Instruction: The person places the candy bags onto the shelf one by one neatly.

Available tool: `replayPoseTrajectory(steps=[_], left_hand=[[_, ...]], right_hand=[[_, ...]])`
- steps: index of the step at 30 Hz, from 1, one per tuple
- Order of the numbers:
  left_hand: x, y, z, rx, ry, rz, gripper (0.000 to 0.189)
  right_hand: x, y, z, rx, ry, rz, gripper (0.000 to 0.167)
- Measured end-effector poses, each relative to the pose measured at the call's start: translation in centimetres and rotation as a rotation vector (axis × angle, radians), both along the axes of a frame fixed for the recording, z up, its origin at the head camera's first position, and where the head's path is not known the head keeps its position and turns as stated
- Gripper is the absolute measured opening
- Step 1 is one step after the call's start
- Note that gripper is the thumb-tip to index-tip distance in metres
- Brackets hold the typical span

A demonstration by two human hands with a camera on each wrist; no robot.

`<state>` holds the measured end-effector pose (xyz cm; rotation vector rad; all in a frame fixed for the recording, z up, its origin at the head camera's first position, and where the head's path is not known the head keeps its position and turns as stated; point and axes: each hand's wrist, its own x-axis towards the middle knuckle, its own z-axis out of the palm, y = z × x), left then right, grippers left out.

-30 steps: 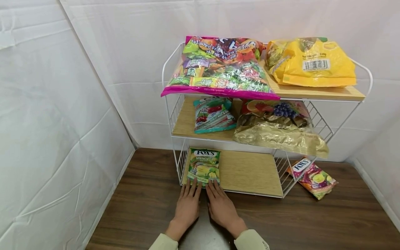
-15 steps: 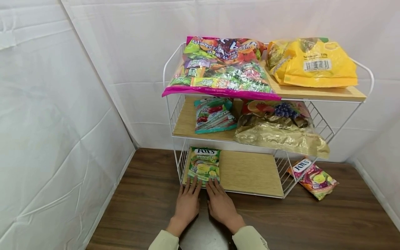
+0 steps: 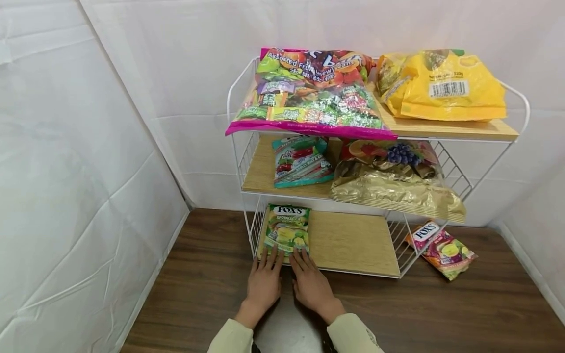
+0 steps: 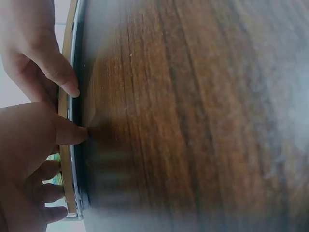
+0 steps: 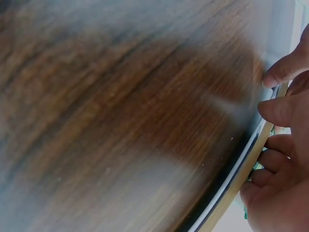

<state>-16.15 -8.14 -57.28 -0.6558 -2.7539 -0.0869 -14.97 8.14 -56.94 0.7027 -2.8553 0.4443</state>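
A green Fox's Spring Tea candy packet (image 3: 288, 228) lies face up at the left end of the rack's bottom board (image 3: 353, 242). My left hand (image 3: 263, 284) and right hand (image 3: 311, 287) reach in side by side, their straight fingertips on the packet's near edge. In the left wrist view, the left hand (image 4: 24, 154) has its thumb at the board's front rim, fingers above it. The right wrist view has the right hand (image 5: 282, 188) placed likewise, with a sliver of green packet behind its fingers. Neither hand grips anything.
An assorted chewy candy bag (image 3: 315, 98) and a yellow bag (image 3: 448, 90) fill the top shelf. On the middle shelf are a teal packet (image 3: 302, 164) and a gold-edged bag (image 3: 397, 189) overhanging the front. A purple Fox's packet (image 3: 443, 250) lies on the wooden table (image 3: 198, 294), right of the rack.
Both hands have slid slightly forward together, and the green candy packet has shifted a little deeper onto the bottom board. The other bags stay where they were.
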Motion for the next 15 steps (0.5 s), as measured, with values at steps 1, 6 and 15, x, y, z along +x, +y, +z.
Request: replayPoseTrajectory(steps=[1, 6, 15], left_hand=[[-0.02, 0.01, 0.00, 0.001, 0.002, 0.000, 0.064], [-0.17, 0.11, -0.09, 0.007, 0.010, -0.005, 0.064], [-0.43, 0.12, -0.14, 0.033, -0.021, 0.000, 0.064]], right_hand=[[-0.07, 0.00, -0.02, -0.001, -0.002, 0.000, 0.056], [-0.31, 0.03, -0.25, 0.001, 0.001, -0.006, 0.057], [-0.31, -0.15, -0.97, 0.016, 0.017, -0.032, 0.061]])
